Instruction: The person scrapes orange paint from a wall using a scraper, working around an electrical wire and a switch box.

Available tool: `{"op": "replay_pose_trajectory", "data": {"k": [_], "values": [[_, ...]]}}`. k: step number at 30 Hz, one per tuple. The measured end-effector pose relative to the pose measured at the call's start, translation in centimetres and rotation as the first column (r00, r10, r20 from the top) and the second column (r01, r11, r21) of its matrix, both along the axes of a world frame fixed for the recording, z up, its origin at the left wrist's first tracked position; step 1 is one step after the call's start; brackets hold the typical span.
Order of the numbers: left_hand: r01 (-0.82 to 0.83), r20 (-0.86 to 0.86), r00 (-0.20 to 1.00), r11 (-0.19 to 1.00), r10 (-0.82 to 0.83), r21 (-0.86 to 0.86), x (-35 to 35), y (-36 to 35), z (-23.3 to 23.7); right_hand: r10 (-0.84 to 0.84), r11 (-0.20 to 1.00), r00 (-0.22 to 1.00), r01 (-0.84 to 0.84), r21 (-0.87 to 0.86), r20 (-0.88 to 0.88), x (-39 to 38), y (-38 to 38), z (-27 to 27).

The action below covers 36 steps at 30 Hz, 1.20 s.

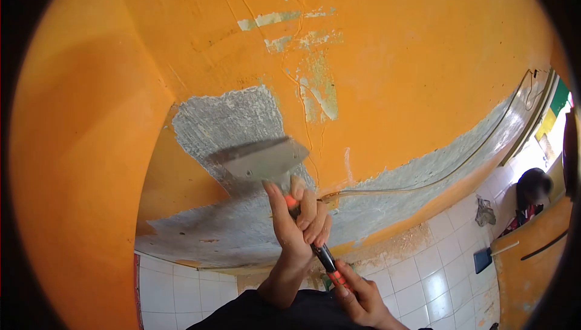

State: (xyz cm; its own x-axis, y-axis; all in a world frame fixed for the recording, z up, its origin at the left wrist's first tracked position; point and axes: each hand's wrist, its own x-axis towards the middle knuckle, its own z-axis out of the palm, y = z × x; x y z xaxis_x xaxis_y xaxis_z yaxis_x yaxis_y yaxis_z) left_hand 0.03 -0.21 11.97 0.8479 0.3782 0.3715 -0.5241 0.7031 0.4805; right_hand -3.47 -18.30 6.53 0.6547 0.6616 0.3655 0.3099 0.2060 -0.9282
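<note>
A wide metal scraper (266, 159) with a black and orange handle is held in front of the orange wall (399, 88). My left hand (296, 221) wraps round the upper handle, just below the blade. Lower down, my right hand (358, 297) grips the handle's orange end. The blade lies over a bare grey patch (227, 118) where the paint is gone; whether its edge touches the wall cannot be told. Cracks and pale chipped spots (318, 94) mark the paint above and right of the blade.
A cable (411, 191) runs along a grey stripped band to the right. White tiles (426, 278) are below. At the far right are a person (532, 191), a hanging plastic bag (485, 212) and a blue dustpan (482, 260). Another orange wall (78, 148) stands left.
</note>
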Motion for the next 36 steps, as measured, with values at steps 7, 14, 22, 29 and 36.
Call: {"op": "replay_pose_trajectory", "data": {"k": [7,14,22,29,36], "values": [[0.01,0.005,1.0,1.0,-0.01,-0.013,-0.2,-0.2,0.2,0.038,0.999,0.998,-0.038,-0.004,-0.059,-0.2,-0.1,1.0],[0.027,0.005,1.0,0.999,-0.027,-0.025,-0.1,-0.2,0.8,0.074,0.994,0.997,-0.076,-0.081,-0.021,0.1,-0.8,0.8],[0.008,0.016,1.0,1.0,-0.007,-0.022,-0.1,-0.4,2.4,0.13,0.989,0.988,-0.135,-0.054,-0.087,-0.5,-0.4,0.9],[0.011,0.015,1.0,1.0,-0.011,-0.003,0.2,-0.2,3.1,-0.042,0.995,0.991,0.031,0.091,0.125,0.0,0.6,2.2],[0.01,0.035,0.999,1.0,-0.01,-0.001,-0.1,-0.4,3.9,0.06,0.998,0.998,-0.061,0.034,0.031,-0.5,0.3,3.2]]}}
